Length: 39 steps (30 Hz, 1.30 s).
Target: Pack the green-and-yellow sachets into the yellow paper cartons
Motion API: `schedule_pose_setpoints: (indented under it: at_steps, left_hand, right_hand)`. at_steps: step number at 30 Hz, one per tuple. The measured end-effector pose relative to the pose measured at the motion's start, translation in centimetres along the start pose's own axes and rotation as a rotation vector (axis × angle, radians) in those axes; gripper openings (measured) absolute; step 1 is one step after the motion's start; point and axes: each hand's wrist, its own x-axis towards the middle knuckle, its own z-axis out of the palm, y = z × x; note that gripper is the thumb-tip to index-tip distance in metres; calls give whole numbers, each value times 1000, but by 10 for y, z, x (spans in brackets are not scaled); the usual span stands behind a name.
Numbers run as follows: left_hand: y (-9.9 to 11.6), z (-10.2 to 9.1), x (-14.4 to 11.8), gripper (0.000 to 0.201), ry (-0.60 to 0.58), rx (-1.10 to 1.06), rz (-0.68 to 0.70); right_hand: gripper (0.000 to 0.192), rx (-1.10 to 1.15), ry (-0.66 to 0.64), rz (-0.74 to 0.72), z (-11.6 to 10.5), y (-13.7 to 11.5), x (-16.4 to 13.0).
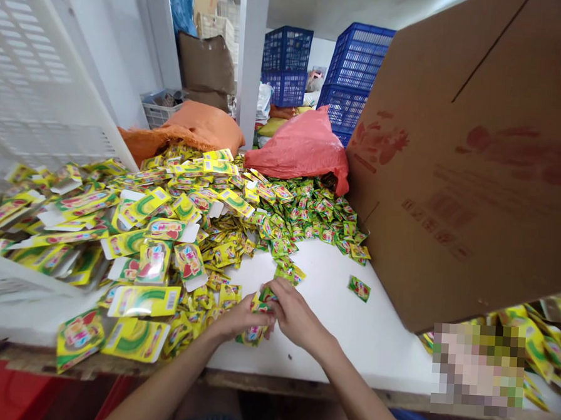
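Both my hands meet above the white tabletop near its front edge. My left hand (240,317) is closed around a small yellow-green printed box (252,336), whose lower part shows below the fingers. Against it from the right, my right hand (294,312) is closed on a small green sachet (266,295) at the top of the box. The fingers partly hide the sachet, so I cannot tell how far inside the box it is. Just beyond the hands lie a few green sachets (287,270), and yellow sachets (226,252) are heaped to the left.
Many small open-flapped boxes (153,260) spill from a white crate (51,98) on the left. Behind them slump an orange sack (210,123) and a red sack (297,145). One sachet (359,288) lies apart. A large tilted carton (451,181) stands right; blue crates (354,57) are stacked behind.
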Motion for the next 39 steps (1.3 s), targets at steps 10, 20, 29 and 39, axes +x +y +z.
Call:
schedule_pose_setpoints:
  at_steps: [10, 20, 29, 39]
  left_hand:
    - [-8, 8, -3, 45, 67, 26, 29]
    - [-22, 18, -11, 37, 181, 90, 105]
    - [-37, 34, -34, 40, 468, 12, 251]
    - [-19, 17, -38, 18, 462, 232, 267]
  right_hand:
    - [18, -40, 267, 109, 18, 8, -17]
    - [16, 308, 264, 249, 36, 20, -48]
    - [26, 576, 333, 350, 57, 26, -62]
    - [16, 400, 252, 226, 46, 17, -43]
